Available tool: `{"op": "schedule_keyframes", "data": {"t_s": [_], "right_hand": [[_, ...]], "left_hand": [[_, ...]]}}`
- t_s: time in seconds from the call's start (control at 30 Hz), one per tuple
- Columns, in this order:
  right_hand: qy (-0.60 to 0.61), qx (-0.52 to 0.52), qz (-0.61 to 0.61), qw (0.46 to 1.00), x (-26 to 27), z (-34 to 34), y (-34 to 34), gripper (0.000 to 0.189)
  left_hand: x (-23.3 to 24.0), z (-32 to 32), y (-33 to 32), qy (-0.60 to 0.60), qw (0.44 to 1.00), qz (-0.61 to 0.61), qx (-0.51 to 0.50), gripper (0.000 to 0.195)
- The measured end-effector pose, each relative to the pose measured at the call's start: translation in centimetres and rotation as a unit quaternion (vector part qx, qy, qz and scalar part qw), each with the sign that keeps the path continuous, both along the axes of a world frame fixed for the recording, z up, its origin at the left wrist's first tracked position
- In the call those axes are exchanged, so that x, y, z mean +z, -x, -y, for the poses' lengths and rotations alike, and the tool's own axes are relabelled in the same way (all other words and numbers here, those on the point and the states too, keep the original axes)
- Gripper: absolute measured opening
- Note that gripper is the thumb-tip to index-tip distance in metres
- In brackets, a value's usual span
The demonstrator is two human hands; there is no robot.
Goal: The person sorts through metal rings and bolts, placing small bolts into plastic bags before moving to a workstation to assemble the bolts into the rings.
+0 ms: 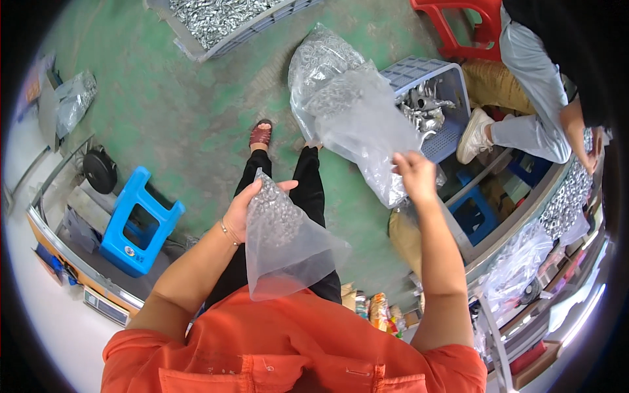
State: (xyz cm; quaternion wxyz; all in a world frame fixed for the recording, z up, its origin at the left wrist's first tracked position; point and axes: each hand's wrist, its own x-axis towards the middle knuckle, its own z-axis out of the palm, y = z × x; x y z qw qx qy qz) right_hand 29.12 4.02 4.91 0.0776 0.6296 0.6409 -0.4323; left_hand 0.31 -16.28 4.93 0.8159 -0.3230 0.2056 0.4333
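Observation:
My left hand holds a small clear plastic bag by its upper side, thumb over the film. Small shiny metal parts lie in the bag's upper end, and its lower end hangs slack over my lap. To the right, my right hand is raised with curled fingers over the loose end of a large clear plastic bag. Whether those fingers pinch the film cannot be made out. Many metal pieces fill the far part of this large bag, which stands or lies on the floor past my right foot.
A grey crate of metal parts stands ahead. Beside the large bag, a blue-grey crate holds shiny metal pieces. A person's shoe is close by. At left is a blue stool; a worktable edge curves along the right.

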Motion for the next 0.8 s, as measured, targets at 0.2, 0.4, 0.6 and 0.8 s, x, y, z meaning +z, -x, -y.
{"op": "schedule_keyframes", "data": {"t_s": [0.2,0.4,0.6,0.8], "right_hand": [[0.036,-0.121,0.018,0.992,-7.3,5.6,-0.3,0.026],[0.023,-0.022,-0.008,0.999,-3.3,8.2,0.1,0.028],[-0.005,-0.04,-0.044,0.998,1.7,7.5,-0.7,0.018],[-0.029,0.014,0.011,0.999,-3.3,6.8,0.5,0.025]], "left_hand": [[-0.3,0.0,0.8,-0.011,1.0,0.004,-0.028,0.066],[-0.5,-0.9,0.1,-0.004,0.999,0.018,-0.027,0.064],[-0.4,-1.4,-0.6,0.015,0.999,0.027,-0.024,0.07],[-1.0,-1.6,-0.9,0.006,0.999,0.022,-0.029,0.063]]}}
